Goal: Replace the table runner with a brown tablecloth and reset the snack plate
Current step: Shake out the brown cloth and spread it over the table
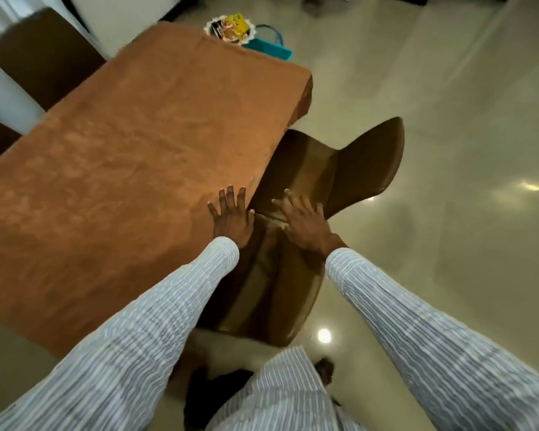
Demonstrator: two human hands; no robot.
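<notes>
A brown tablecloth (128, 157) covers the whole table top and hangs over its edges. My left hand (231, 216) lies flat on the cloth at the table's near right edge, fingers straight and spread. My right hand (302, 222) hovers just right of it, over the seat of a brown chair (339, 169), fingers spread and holding nothing. The snack plate (229, 28), white-rimmed with yellow packets on it, sits beyond the far end of the table. No table runner is in view.
A teal bag (269, 48) with blue handles stands by the snack plate. Another dark brown chair (44, 54) is at the table's far left side. Glossy tiled floor (448, 119) spreads to the right.
</notes>
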